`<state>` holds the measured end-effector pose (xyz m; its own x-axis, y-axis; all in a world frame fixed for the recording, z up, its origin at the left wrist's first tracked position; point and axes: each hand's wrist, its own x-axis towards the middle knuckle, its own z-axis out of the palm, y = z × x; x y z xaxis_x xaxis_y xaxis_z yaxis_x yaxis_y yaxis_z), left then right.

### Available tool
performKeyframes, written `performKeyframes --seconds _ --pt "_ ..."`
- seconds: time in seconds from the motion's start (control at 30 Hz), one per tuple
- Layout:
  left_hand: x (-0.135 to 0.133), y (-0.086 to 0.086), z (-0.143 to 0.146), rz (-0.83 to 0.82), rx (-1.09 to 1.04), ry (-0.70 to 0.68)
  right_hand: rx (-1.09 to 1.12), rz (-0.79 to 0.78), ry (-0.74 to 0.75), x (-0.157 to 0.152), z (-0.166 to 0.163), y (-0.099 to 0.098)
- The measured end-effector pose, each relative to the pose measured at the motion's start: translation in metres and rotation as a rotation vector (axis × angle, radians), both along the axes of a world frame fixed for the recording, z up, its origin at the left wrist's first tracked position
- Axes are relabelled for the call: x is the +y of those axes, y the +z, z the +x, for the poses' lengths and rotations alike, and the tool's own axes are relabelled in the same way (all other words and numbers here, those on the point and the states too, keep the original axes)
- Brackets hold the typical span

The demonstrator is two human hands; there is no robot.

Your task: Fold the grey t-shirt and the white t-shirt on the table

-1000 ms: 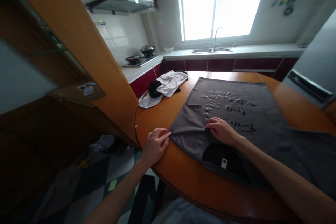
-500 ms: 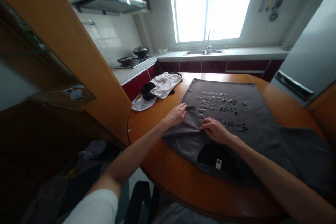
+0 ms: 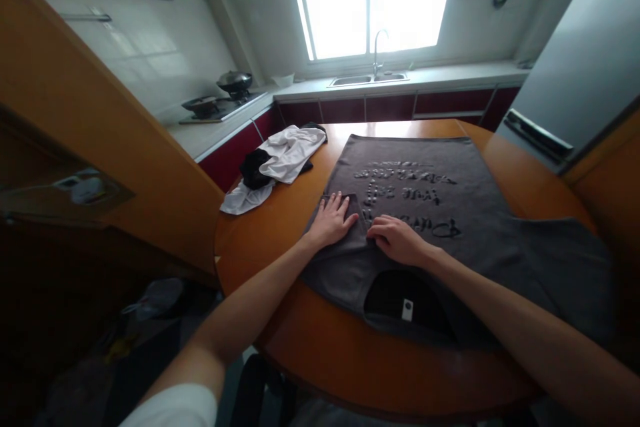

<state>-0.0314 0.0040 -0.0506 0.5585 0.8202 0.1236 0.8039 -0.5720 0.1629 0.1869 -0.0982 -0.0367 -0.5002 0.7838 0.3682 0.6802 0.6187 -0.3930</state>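
A dark grey T-shirt point(image 3: 480, 213) with raised lettering across its chest lies spread on a round wooden table point(image 3: 270, 273), its neck opening towards me. A white label point(image 3: 407, 309) shows inside the dark collar. The sleeve on the left is folded inward over the body of the shirt. My left hand point(image 3: 331, 219) rests flat on that folded sleeve, fingers spread. Just right of it, my right hand point(image 3: 397, 239) has its fingers curled and pinched on the shirt's fabric by the sleeve's edge; the fingertips are partly hidden.
At the table's far left lies a heap of white and black clothes point(image 3: 290, 150). Beyond stand a counter with a sink point(image 3: 367, 79) and a stove with pans point(image 3: 234, 82). A fridge point(image 3: 565, 67) is on the right, a wooden partition point(image 3: 115, 120) on the left.
My left hand has slid onto the folded sleeve and its fingers have spread out flat. The right hand stays at the sleeve's edge. The view has shifted slightly down and right.
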Motion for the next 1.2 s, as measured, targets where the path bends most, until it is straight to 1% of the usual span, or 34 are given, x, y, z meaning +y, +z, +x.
performKeyframes --seconds 0.13,0.27,0.4,0.47,0.53,0.6,0.63,0.73,0.8,0.83,0.9,0.97,1.07,1.13,1.17,1.2 --pt "-0.002 0.002 0.001 0.014 -0.017 -0.040 -0.003 0.005 -0.003 -0.002 0.000 0.001" --pt "-0.004 0.002 0.002 -0.007 0.021 -0.095 0.007 0.002 -0.010 -0.002 -0.001 0.001" --pt "-0.002 0.003 0.003 0.000 0.029 -0.092 0.019 0.001 -0.032 0.001 -0.002 -0.003" --pt "-0.001 0.004 0.003 0.014 0.039 -0.088 0.037 -0.019 -0.035 0.001 -0.003 0.000" --pt "0.001 0.004 0.003 0.033 0.057 -0.095 0.059 -0.056 -0.025 -0.004 -0.001 0.011" --pt "0.004 0.003 0.002 0.050 0.078 -0.102 0.097 -0.071 -0.033 -0.015 0.004 0.030" --pt "0.006 0.002 0.002 0.056 0.087 -0.101 0.128 -0.061 -0.060 -0.023 0.010 0.042" --pt "0.014 -0.001 0.001 0.064 0.111 -0.093 0.261 0.005 -0.218 -0.052 0.038 0.072" --pt "0.018 -0.003 0.002 0.067 0.119 -0.089 0.367 0.044 -0.392 -0.075 0.068 0.080" --pt "0.019 -0.005 0.002 0.070 0.119 -0.090 0.421 0.064 -0.498 -0.088 0.086 0.079" --pt "0.022 -0.007 0.003 0.079 0.115 -0.093 0.537 0.104 -0.741 -0.113 0.124 0.065" --pt "0.024 -0.008 0.003 0.085 0.109 -0.091 0.606 0.164 -0.962 -0.140 0.162 0.041" --pt "0.028 -0.011 0.003 0.086 0.106 -0.085 0.641 0.235 -1.261 -0.178 0.208 -0.002" --pt "0.031 -0.013 0.002 0.091 0.105 -0.100 0.734 0.273 -1.475 -0.197 0.228 -0.029" --pt "0.033 -0.013 0.002 0.094 0.103 -0.108 0.832 0.261 -1.544 -0.203 0.235 -0.040" --pt "0.034 -0.014 0.001 0.096 0.103 -0.114 0.953 0.228 -1.580 -0.207 0.239 -0.049"
